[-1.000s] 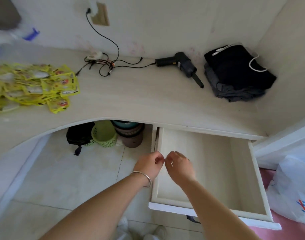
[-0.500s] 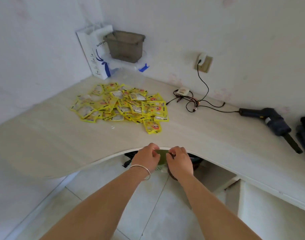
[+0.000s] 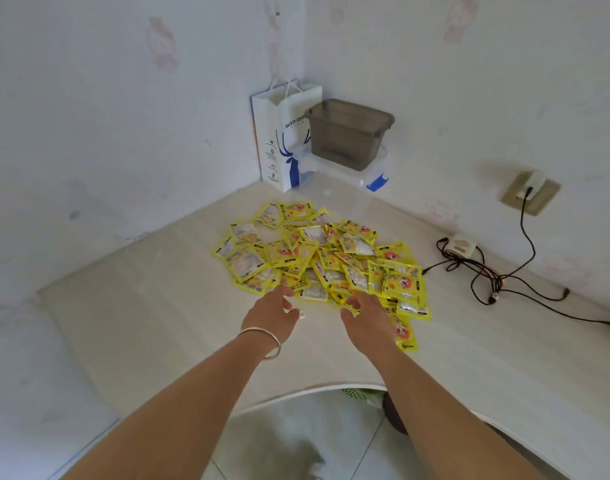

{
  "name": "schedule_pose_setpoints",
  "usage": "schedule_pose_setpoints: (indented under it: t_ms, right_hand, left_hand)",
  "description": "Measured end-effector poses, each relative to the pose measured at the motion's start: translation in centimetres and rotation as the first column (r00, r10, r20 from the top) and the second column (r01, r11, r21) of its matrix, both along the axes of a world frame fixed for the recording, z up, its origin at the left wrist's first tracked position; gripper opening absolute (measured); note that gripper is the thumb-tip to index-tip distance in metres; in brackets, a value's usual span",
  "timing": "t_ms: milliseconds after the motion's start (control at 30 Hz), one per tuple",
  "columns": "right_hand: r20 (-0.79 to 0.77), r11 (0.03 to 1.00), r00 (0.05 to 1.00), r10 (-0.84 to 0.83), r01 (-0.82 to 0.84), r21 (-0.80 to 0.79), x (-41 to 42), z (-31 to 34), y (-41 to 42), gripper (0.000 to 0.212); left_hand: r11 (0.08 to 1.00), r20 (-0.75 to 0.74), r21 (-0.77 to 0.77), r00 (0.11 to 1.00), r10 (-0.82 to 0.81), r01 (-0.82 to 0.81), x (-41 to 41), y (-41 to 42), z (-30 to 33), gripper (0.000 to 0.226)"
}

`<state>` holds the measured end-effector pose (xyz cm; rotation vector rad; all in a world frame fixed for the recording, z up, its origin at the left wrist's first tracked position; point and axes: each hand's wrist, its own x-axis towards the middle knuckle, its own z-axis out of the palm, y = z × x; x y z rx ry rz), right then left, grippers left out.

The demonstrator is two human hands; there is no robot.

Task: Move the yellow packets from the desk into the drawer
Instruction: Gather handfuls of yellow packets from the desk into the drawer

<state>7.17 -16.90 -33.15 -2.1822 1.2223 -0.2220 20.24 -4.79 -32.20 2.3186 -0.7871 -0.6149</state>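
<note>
A spread pile of several yellow packets (image 3: 317,258) lies on the pale wooden desk (image 3: 140,306), toward the corner. My left hand (image 3: 272,313), with a silver bangle on the wrist, reaches over the desk with fingers relaxed, its fingertips at the near edge of the pile. My right hand (image 3: 365,317) reaches beside it, fingers loosely spread, tips touching the nearest packets. Neither hand holds anything. The drawer is out of view.
In the desk's corner stand a white paper bag (image 3: 279,140) and a grey plastic bin (image 3: 348,133) on a clear box. A wall socket (image 3: 530,192) feeds a tangle of black cables (image 3: 490,271) at the right. Floor tiles show below the curved desk edge.
The view has swung left from the open drawer to the packet pile. Both hands have moved from under the desk edge up over the desk to the pile's near edge.
</note>
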Motion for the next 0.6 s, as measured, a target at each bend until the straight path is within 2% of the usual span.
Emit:
schedule_pose_setpoints:
  t_ms: [167, 300, 467, 600]
  right_hand:
    - [-0.002, 0.994, 0.997, 0.08, -0.079, 0.073, 7.7, -0.9, -3.4, 0.031]
    - [-0.069, 0.984, 0.991, 0.111, -0.099, 0.151, 13.5, -2.0, -6.0, 0.042]
    - [-0.166, 0.993, 0.986, -0.015, 0.034, 0.114, 18.7, -3.8, -8.0, 0.057]
    - [-0.32, 0.997, 0.945, -0.061, 0.072, 0.023, 21.2, -4.8, -8.3, 0.072]
  left_hand:
    - [0.992, 0.009, 0.089, 0.996, 0.09, -0.09, 6.6, -2.4, -1.7, 0.034]
    - [0.953, 0.04, 0.276, 0.992, 0.12, -0.126, 11.9, -3.2, -4.1, 0.039]
    - [0.87, -0.016, 0.413, 0.953, 0.303, -0.27, 16.6, -3.2, -7.1, 0.045]
    - [0.82, -0.056, 0.466, 0.914, 0.402, -0.332, 19.8, -3.9, -8.7, 0.055]
